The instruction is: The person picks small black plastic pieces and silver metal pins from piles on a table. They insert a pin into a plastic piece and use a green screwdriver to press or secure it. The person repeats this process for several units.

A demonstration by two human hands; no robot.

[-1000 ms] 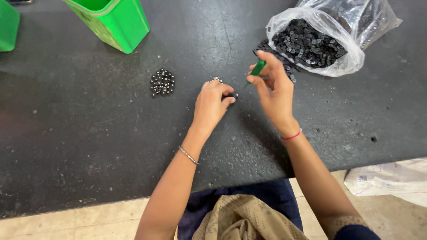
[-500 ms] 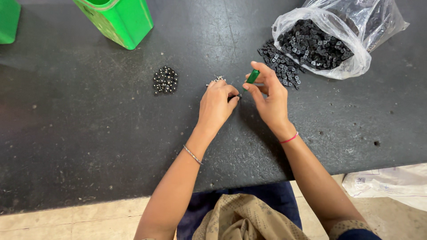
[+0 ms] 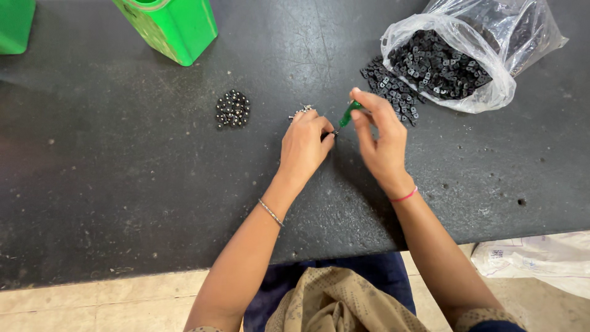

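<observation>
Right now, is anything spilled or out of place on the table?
Yes: some small black parts lie loose on the dark table, outside the mouth of the plastic bag, just beyond the right hand. Nothing looks damaged.

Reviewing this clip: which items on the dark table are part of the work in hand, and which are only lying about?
In use:
- left hand pinching a small black piece
- right hand holding a green tool
- loose black parts spilling from the plastic bag
- cluster of finished dark pieces

Lying about:
- green container
- second green container
- white bag beside the table
</observation>
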